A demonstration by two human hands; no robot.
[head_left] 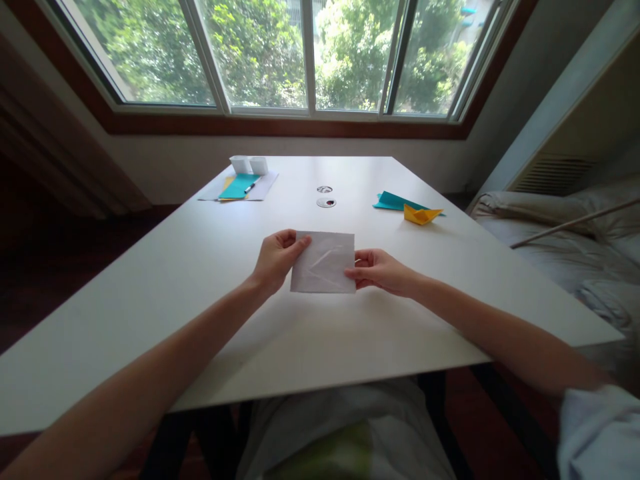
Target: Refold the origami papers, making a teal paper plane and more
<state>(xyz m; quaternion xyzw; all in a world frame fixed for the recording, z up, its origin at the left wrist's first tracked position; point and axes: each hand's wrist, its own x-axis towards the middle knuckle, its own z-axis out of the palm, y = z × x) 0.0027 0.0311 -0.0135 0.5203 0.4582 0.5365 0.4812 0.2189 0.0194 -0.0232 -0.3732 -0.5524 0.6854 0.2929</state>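
Paper work was in hand at the white counter [200, 280]: a folded white sheet [323, 263], creased with faint diagonal lines, was held just above the surface near the middle. The left hand [277, 260] was closed on the sheet's upper left corner, thumb on top and fingers curled behind. The right hand [377, 270] pinched the right edge, fingers bent around it.

To fold such a sheet well, a judgement only, both edges wanted aligning squarely before any pressing, with the paper laid flat on the counter so the crease ran sharp and did not wander off the earlier lines.

As for containers, two small white box-like pieces [249, 164] stood side by side at the far left of the counter; whether anything lay inside could not be told. Just before them lay a white sheet carrying teal paper [237, 187] over a yellow one, with a pen [250, 188] resting on top. Two round grommets [325, 197] sat in the counter's middle. To the far right, a yellow folded paper boat [421, 215] touched a teal folded piece [395, 201]. A bed [560, 247] stood beside the counter.
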